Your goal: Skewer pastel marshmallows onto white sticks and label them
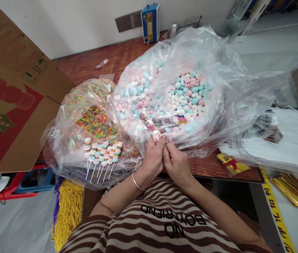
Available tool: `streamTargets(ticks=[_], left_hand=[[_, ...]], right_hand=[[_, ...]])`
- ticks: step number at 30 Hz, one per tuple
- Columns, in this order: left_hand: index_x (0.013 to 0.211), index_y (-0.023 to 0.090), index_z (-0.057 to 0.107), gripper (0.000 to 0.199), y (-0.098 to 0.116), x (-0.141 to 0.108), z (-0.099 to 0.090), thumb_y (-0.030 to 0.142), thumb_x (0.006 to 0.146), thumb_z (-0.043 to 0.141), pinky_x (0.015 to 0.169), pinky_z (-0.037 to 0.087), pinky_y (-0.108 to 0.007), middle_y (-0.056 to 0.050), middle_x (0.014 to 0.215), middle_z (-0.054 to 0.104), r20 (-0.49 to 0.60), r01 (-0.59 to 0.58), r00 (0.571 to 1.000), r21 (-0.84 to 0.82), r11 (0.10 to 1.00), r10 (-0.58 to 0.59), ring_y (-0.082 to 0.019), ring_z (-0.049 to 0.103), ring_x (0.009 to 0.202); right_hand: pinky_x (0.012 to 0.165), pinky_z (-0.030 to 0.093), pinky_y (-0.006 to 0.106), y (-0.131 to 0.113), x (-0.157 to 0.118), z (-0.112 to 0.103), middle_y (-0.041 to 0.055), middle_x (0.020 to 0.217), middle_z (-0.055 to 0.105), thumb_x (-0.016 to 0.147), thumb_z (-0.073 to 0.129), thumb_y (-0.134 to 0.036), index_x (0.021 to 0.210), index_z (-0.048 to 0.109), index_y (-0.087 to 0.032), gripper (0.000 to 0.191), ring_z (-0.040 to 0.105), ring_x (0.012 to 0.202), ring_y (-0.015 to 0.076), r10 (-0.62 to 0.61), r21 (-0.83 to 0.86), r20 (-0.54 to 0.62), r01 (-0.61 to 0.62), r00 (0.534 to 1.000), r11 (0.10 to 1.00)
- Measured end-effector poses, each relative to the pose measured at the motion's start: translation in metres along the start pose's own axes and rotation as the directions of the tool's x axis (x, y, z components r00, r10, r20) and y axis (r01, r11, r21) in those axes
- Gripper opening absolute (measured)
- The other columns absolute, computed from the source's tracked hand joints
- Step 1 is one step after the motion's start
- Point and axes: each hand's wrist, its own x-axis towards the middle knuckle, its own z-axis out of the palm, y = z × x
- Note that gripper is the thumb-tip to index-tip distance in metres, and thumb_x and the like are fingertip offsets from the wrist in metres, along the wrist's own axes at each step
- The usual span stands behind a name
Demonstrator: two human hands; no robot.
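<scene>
Both my hands are together in front of my chest, just over the near edge of the clear bag of candies. My left hand, with a bangle at the wrist, is closed on a narrow printed plastic candy bag. It has a white, pink-dotted part near my thumb and points up and to the left. My right hand presses against the left, fingers curled in a pinch at the bag's near end; what lies between those fingers is hidden. Just beyond, another flat printed wrapper lies on the pink, blue and white candies.
Several candy skewers on white sticks lie on a clear bag of small colourful ring pieces. A cardboard box stands left. White sticks in plastic and gold twist ties are at right. A blue device stands by the wall.
</scene>
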Motion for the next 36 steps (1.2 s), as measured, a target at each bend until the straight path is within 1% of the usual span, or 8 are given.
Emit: streamTargets(ticks=[4,8,12,16,18,23,30,36], left_hand=[[0.103,0.019,0.062,0.041,-0.007,-0.004,-0.008,0.043,0.076,0.083,0.087,0.049,-0.025,-0.002,0.096,0.069,0.049,-0.023,0.999,0.12,0.992,0.018,-0.013,0.065,0.092],[0.113,0.022,0.057,0.039,-0.005,-0.002,-0.019,0.034,0.083,0.078,0.089,0.05,-0.026,-0.005,0.111,0.068,0.061,-0.225,0.974,0.319,0.921,0.217,-0.014,0.066,0.096],[0.11,0.023,0.059,0.032,0.0,0.0,-0.024,0.026,0.084,0.076,0.084,0.051,-0.027,-0.005,0.106,0.067,0.068,-0.389,0.905,0.527,0.755,0.419,-0.015,0.067,0.091],[0.1,0.022,0.066,0.02,0.008,0.002,-0.028,0.022,0.083,0.077,0.083,0.049,-0.027,-0.003,0.093,0.067,0.036,-0.45,0.841,0.601,0.661,0.54,-0.016,0.066,0.085],[0.096,0.022,0.069,0.015,0.011,0.003,-0.032,0.019,0.083,0.076,0.084,0.048,-0.028,-0.004,0.091,0.067,0.037,-0.463,0.82,0.631,0.623,0.571,-0.017,0.066,0.085],[0.088,0.023,0.073,0.011,0.01,0.005,-0.041,0.016,0.08,0.075,0.089,0.046,-0.033,-0.006,0.087,0.068,0.172,-0.506,0.814,0.679,0.531,0.555,-0.022,0.064,0.088],[0.086,0.026,0.073,0.008,0.009,0.005,-0.039,0.02,0.082,0.071,0.087,0.043,-0.035,-0.007,0.084,0.068,0.403,-0.556,0.825,0.706,0.438,0.397,-0.022,0.058,0.083],[0.087,0.022,0.069,0.012,0.015,0.002,-0.03,0.034,0.09,0.067,0.088,0.044,-0.031,-0.005,0.091,0.066,0.326,-0.492,0.87,0.597,0.634,0.368,-0.02,0.057,0.089]], right_hand=[[0.053,0.032,0.028,0.002,0.008,0.0,0.0007,0.066,0.063,0.103,0.043,-0.031,0.085,0.056,-0.023,0.024,0.052,0.051,0.0158,0.052,0.028,-0.087,-0.049,0.995,0.998],[0.055,0.036,0.027,0.003,0.009,-0.005,-0.0007,0.066,0.06,0.103,0.044,-0.032,0.084,0.056,-0.023,0.024,0.054,0.056,0.0157,0.107,0.107,-0.099,-0.097,0.989,0.99],[0.059,0.04,0.026,-0.002,0.008,-0.009,-0.0004,0.071,0.061,0.104,0.041,-0.031,0.088,0.058,-0.022,0.025,0.055,0.061,0.015,0.121,0.247,-0.025,-0.111,0.992,0.963],[0.067,0.046,0.026,-0.012,0.007,-0.012,0.0002,0.077,0.063,0.103,0.044,-0.031,0.102,0.061,-0.022,0.02,0.061,0.073,0.0166,0.076,0.411,0.112,-0.116,0.991,0.904],[0.063,0.045,0.025,-0.015,0.005,-0.012,-0.0022,0.069,0.058,0.103,0.044,-0.034,0.097,0.06,-0.022,0.02,0.057,0.068,0.0154,0.099,0.493,0.197,-0.186,0.975,0.85],[0.053,0.036,0.024,-0.01,0.0,-0.007,-0.005,0.061,0.046,0.103,0.045,-0.04,0.075,0.047,-0.023,0.033,0.041,0.056,0.0121,0.176,0.523,0.171,-0.241,0.969,0.818],[0.054,0.036,0.025,0.0,0.002,-0.001,-0.0043,0.066,0.046,0.102,0.046,-0.04,0.077,0.05,-0.023,0.031,0.042,0.059,0.0125,0.209,0.53,0.109,-0.235,0.972,0.815],[0.059,0.037,0.025,0.006,0.004,-0.008,-0.0035,0.068,0.051,0.101,0.048,-0.037,0.082,0.057,-0.022,0.026,0.046,0.062,0.0133,0.179,0.405,0.013,-0.168,0.984,0.898]])
